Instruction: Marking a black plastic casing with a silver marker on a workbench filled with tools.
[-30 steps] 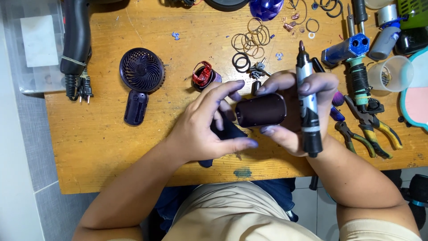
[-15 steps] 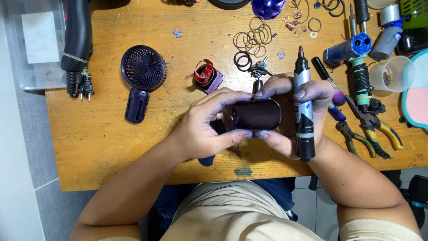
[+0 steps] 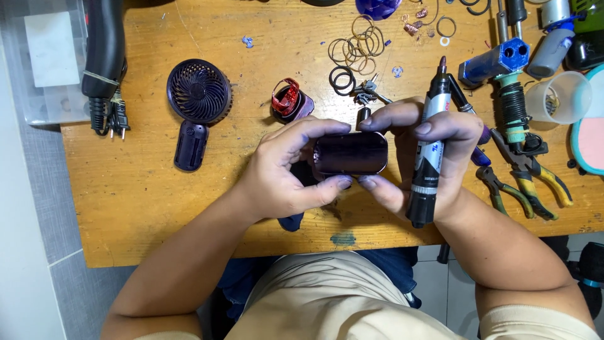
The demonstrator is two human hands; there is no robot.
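Both hands up over the bench — left hand [image 3: 283, 173] and right hand [image 3: 418, 160] pinch the dark rounded casing [image 3: 350, 153] between them, right also clamping a black marker [image 3: 430, 157], pliers [image 3: 513, 189] just beyond its knuckles.

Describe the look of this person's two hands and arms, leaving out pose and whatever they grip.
Both forearms are bare, with no watch, ring or glove showing. Beige short sleeves end near the elbows. The left hand has bluish ink smudges on its fingers; the right hand has short, plain nails.
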